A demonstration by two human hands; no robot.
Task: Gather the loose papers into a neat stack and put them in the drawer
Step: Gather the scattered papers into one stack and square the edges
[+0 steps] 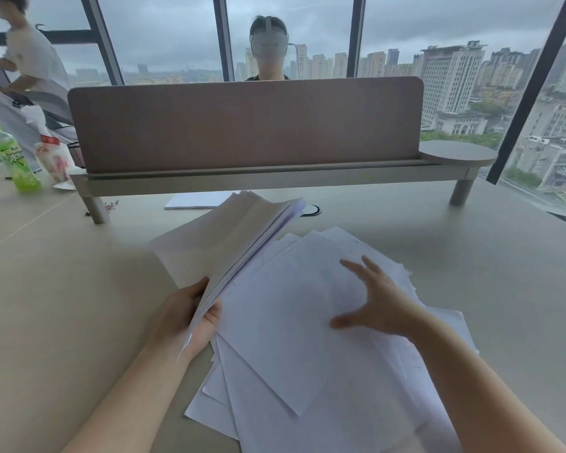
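Note:
My left hand grips a bundle of white papers by its near corner, holding it tilted up off the desk with its far end pointing away. Under and to the right of it, several loose white sheets lie spread in a messy overlapping pile on the beige desk. My right hand hovers over the pile's right part with fingers spread and straight, holding nothing. One more white sheet lies flat farther back, under the shelf. No drawer is in view.
A brown divider panel on a raised shelf crosses the desk's far side, with a person sitting behind it. A green bottle and a snack bag stand at the far left. A cable grommet sits behind the bundle. Windows run behind.

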